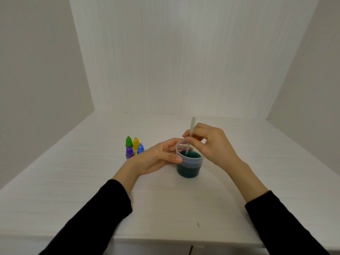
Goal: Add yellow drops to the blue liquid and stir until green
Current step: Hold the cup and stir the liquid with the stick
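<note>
A small clear plastic cup stands on the white table, holding dark teal-green liquid. My left hand wraps around the cup's left side, thumb on the near rim and fingers behind it. My right hand pinches a whitish stirring stick that stands nearly upright, its lower end dipped in the liquid. The yellow dropper bottle stands capped in a cluster to the left of the cup, apart from both hands.
Green, blue and purple dropper bottles stand beside the yellow one. White walls close the table at the back and both sides. The table's front edge runs near the bottom of the view.
</note>
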Motion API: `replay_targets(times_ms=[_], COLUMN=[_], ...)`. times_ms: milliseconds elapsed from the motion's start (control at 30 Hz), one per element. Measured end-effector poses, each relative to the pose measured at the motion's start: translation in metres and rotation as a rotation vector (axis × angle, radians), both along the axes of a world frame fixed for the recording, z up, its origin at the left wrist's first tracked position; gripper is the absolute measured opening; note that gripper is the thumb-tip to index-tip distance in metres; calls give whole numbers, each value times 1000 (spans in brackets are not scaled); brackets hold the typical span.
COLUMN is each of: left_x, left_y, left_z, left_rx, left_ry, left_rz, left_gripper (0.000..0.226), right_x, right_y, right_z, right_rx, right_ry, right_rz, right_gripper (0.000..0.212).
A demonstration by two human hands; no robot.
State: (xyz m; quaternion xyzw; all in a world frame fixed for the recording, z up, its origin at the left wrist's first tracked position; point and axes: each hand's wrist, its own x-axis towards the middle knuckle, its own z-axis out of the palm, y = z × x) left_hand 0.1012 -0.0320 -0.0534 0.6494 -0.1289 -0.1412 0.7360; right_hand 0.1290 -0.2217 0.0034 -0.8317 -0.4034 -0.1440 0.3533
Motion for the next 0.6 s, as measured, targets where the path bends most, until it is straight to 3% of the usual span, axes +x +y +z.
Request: replay_targets(times_ms=[233, 400, 600], left_x=[0, -1, -2], left_y=[1, 1, 0], left_z=[0, 0, 1], left_rx=[24, 31, 12], left_ry=[-9, -33, -29], left_rz=[3, 6, -1], left_gripper=[67, 65, 68], right_x=[-3, -6, -1], right_y=[-5, -5, 0], right_z=[3, 2, -2], right_rx=[-3, 74, 92], right_ry=[-29, 113, 222], right_rz=[29, 155, 117], right_gripper=[7, 7, 9])
